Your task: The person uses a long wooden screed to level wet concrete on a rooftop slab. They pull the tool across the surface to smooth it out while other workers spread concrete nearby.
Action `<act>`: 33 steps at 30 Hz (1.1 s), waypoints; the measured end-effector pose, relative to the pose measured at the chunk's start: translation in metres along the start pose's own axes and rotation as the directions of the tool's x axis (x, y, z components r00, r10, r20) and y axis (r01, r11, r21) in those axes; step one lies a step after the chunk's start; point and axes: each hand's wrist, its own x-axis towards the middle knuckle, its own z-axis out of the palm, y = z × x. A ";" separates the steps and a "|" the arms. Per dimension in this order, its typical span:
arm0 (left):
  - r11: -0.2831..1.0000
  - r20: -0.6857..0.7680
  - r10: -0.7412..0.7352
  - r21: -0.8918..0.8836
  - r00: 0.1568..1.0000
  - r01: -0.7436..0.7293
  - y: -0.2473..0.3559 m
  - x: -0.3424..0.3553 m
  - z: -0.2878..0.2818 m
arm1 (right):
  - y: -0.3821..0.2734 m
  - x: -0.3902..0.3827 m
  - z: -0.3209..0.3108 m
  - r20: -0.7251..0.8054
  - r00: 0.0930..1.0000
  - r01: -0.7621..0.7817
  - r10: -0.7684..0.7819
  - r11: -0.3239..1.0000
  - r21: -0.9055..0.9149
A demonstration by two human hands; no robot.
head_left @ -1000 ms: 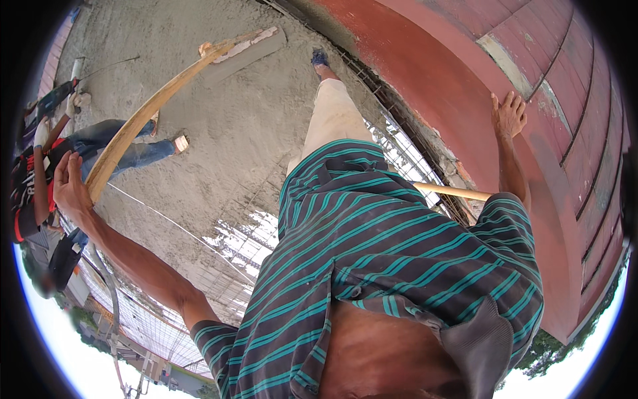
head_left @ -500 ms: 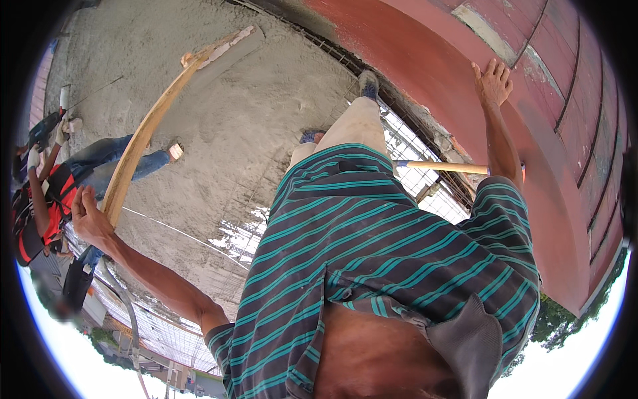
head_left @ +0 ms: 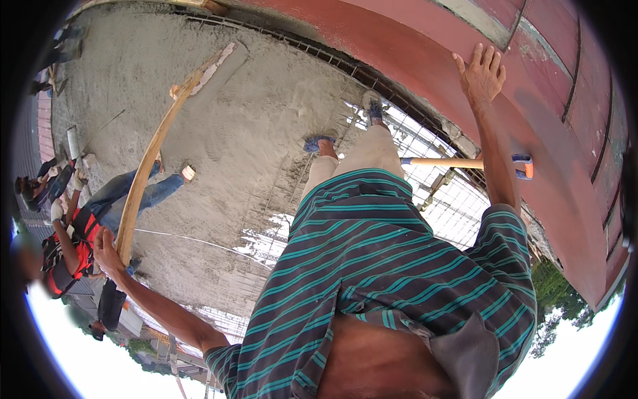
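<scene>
Wooden pole (head_left: 149,166) in left grip (head_left: 106,249) | right grip (head_left: 482,73) flat on red wall (head_left: 412,60)

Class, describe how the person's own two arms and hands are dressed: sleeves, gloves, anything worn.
Both arms are bare below short sleeves of a dark shirt with teal stripes. The left hand and the right hand wear no gloves. No watch, band or ring shows on either wrist or hand.

Wet concrete slab (head_left: 266,133) w/ rebar mesh (head_left: 458,206)
</scene>
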 end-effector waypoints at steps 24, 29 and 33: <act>0.997 0.029 0.038 -0.075 0.999 -0.035 0.278 -0.119 0.073 | 0.113 -0.308 0.189 0.904 0.258 0.398 -0.341 0.890 0.222; 0.969 -0.038 0.219 -0.110 0.975 -0.222 0.312 -0.171 0.107 | 0.126 -0.301 0.213 0.919 0.144 0.345 -0.368 0.889 0.302; 0.977 -0.219 0.200 -0.031 0.955 -0.212 0.325 -0.194 0.137 | 0.117 -0.275 0.207 0.902 0.142 0.373 -0.408 0.866 0.333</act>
